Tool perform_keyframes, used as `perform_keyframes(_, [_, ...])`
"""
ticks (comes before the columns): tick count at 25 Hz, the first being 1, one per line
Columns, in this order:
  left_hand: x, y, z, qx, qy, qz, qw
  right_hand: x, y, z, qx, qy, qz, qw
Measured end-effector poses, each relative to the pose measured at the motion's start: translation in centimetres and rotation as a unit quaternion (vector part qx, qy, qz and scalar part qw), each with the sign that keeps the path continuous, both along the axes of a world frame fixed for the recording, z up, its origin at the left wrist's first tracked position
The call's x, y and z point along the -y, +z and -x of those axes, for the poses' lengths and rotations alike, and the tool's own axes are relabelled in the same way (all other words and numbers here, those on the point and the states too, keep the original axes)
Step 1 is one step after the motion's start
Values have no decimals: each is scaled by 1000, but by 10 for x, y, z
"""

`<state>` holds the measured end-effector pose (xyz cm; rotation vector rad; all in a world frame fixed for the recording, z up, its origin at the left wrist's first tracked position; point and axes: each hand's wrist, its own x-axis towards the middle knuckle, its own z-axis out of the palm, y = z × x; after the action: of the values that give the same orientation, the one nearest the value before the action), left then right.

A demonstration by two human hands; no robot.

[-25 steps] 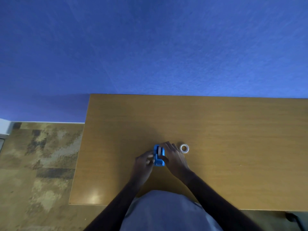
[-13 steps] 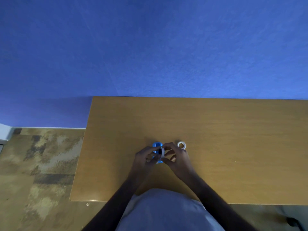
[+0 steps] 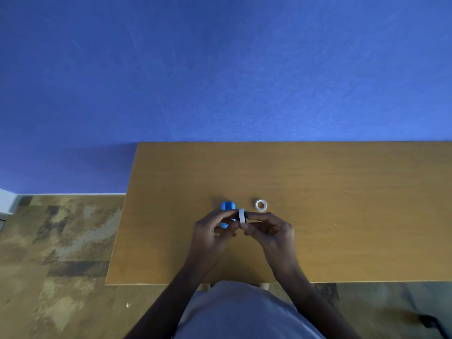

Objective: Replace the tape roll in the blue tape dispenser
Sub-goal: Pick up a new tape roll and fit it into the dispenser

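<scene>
Presently, both hands meet above the middle of the wooden table (image 3: 318, 182), nearer its front edge than its back edge. A white tape roll (image 3: 242, 215) stands on edge between them, its flat sides facing left and right. The right hand (image 3: 271, 231) pinches this roll from the right, with a finger along the top and the thumb below. The left hand (image 3: 212, 231) closes in from the left, its fingertips touching the roll's left face; whether it shares the hold cannot be told. The blue tape dispenser (image 3: 227, 211) lies on the table just behind and under the left hand's fingers, partly hidden by them; its rounded far end shows clear of the fingers, and a lower strip of blue shows between them. A second tape roll (image 3: 261, 205), pale and lying flat with its hole upward, rests on the table just beyond the right hand, apart from both hands and to the right of the dispenser.
</scene>
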<state>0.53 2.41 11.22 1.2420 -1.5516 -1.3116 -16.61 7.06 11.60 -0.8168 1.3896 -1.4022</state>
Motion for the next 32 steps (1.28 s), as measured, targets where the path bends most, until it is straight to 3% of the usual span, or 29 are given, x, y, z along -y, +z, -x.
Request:
perform_keyframes(9, [-16,5,8,-10,7,17,1000,-17,3,-1,11,-15,28,999])
perform_keyframes(19, [-16,0,13,-9,15,-12,1000,-20,6,0,-71,-48,31,996])
perform_keyframes(25, [-6,-11,6,27,42,-20,999,-17,-34,39,-60,-104,-84,989])
perform_keyframes(29, [4,-22,2,23,66,-45,997,-14,-78,69,-215,-69,-193,955])
perform_keyframes(32, [9,-26,3,10,83,-83,993,-13,-111,78,-343,-9,-215,914])
